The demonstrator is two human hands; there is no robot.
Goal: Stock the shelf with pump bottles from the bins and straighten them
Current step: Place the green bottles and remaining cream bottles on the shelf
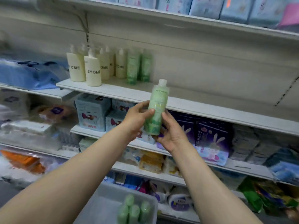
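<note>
Both my hands hold one green bottle with a clear cap, upright, in front of the white shelf. My left hand grips its left side with the thumb across the front. My right hand cups its base and right side. On the shelf to the upper left stand several cream pump bottles marked ZYOME and two green bottles beside them. Below, a clear plastic bin holds several more green bottles.
The shelf board to the right of the green bottles is bare up to a perforated upright. Purple packs and blue boxes fill the shelf below. Blue packets line the top shelf.
</note>
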